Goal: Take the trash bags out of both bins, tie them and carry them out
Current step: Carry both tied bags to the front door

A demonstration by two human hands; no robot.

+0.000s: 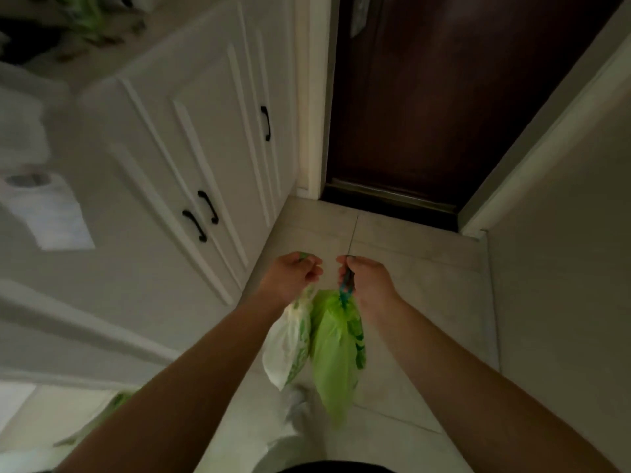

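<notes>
Gripped the white bag by its neck in the curled left hand, the green bag by its blue tie in the clenched right hand. Hung touching above the tiled floor near a dark door.

No text, label, brand, number or sign can be read. The white bag bears green printing, too blurred to make out as letters or figures.

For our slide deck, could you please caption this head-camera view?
Left hand grips a white bag, right hand grips a green bag, both hanging above the tiled floor before a dark door.
</notes>
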